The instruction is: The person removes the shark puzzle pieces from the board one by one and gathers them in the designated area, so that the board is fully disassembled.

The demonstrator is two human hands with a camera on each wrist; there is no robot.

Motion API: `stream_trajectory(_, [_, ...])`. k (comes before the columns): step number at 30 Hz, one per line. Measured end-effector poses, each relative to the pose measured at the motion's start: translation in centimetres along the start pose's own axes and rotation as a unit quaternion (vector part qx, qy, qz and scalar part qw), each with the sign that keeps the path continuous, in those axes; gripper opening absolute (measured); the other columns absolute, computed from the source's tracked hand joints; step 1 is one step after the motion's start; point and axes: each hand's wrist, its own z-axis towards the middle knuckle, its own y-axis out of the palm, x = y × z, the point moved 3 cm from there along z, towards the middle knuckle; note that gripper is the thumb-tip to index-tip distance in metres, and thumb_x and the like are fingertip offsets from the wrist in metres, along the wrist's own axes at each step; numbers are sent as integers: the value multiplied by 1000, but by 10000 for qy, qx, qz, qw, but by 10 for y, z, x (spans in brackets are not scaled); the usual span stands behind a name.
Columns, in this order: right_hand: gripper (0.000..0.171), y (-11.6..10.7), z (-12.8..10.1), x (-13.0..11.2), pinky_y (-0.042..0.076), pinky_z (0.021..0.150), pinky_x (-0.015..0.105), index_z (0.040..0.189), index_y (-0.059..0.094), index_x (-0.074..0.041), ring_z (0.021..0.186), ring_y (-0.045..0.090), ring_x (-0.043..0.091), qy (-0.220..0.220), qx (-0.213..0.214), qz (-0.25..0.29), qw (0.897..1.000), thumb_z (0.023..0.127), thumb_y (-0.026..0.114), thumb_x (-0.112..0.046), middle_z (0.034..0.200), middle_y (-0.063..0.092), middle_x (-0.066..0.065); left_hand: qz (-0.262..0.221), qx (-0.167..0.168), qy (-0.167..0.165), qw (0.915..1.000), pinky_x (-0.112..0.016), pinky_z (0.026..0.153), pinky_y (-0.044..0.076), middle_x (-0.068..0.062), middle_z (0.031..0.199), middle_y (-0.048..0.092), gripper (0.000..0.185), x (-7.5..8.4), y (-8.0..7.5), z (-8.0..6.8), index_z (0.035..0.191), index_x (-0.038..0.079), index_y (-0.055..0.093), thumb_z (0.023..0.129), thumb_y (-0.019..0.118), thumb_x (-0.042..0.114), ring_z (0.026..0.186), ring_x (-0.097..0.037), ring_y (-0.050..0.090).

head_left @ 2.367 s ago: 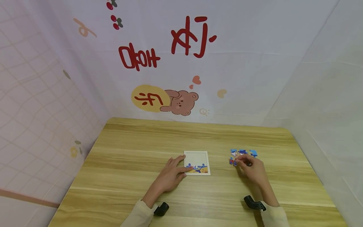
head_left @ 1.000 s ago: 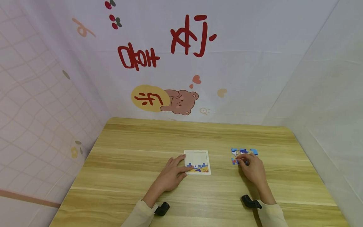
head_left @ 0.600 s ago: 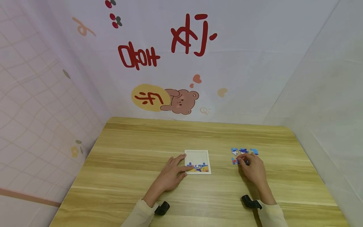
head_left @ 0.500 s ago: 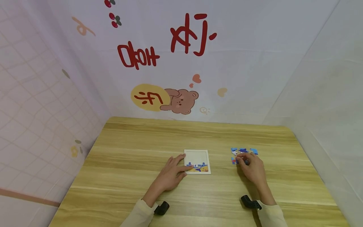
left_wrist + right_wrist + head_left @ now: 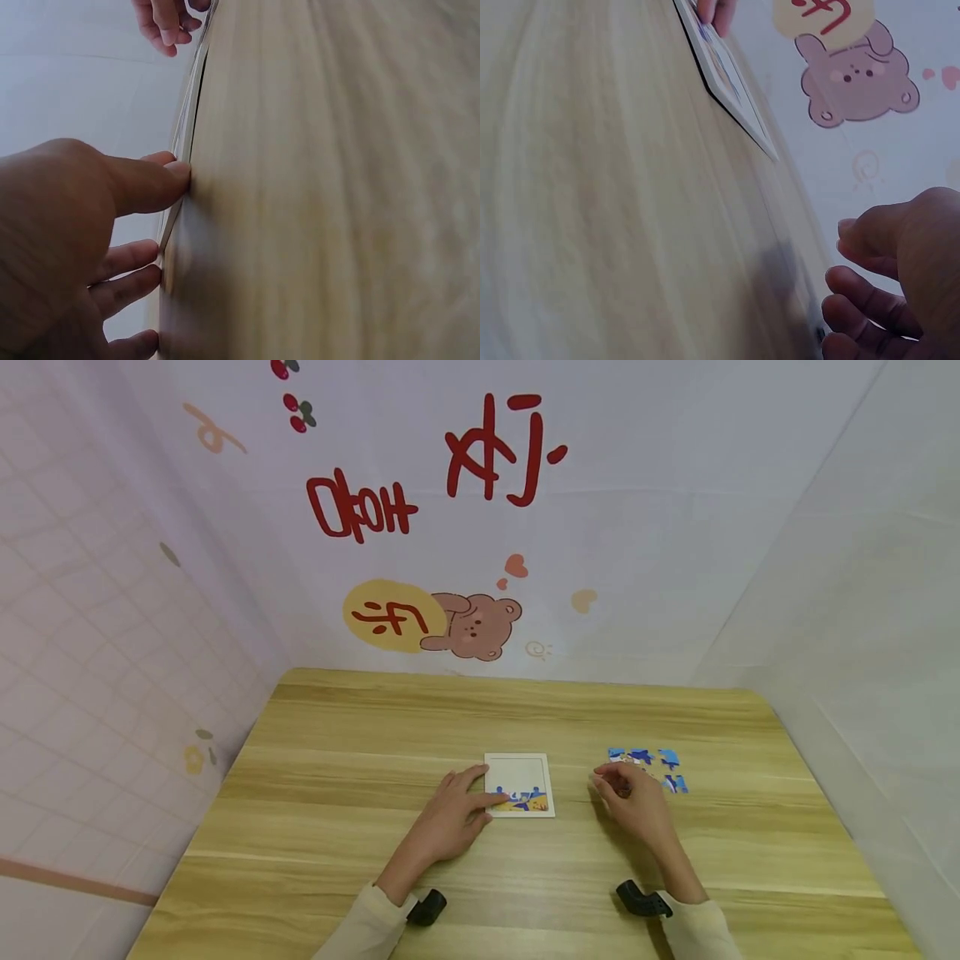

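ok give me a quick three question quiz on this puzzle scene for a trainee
1. True or false: the left hand touches the white rectangular puzzle tray.
2. Pick one: the loose blue cardboard puzzle pieces lie A) left of the tray, B) right of the tray, C) inside the tray.
3. Fill the gap: the hand nearer the loose pieces is the ___ hand.

Key: 1 true; 2 B; 3 right.
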Motion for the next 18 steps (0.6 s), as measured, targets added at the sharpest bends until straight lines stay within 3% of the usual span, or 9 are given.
stream_trajectory(8, [13,17,-1,-20,47,62,20,104,75,-12,72,54,8,-99,-221,266,9994,92,78,-14,85,66,-2,35,-35,50,10000,-51,124,34,-9,161,43,35,5,1,3,132,27,72,98,71,25,157,-33,26])
stream_trajectory(14, [12,29,-2,-31,48,61,20,103,75,-11,70,54,4,-292,-359,438,9980,91,78,-11,84,65,-4,331,-207,415,9984,-49,124,35,-8,163,41,39,15,9,10,139,28,66,100,68,25,159,-32,23])
stream_trajectory(18, [15,37,-3,-37,50,64,20,104,75,-11,73,57,4,-380,-565,447,9967,91,79,-13,87,66,-5,315,-366,396,9980,-50,124,35,-6,165,38,43,20,12,11,146,29,60,103,62,26,158,-30,25])
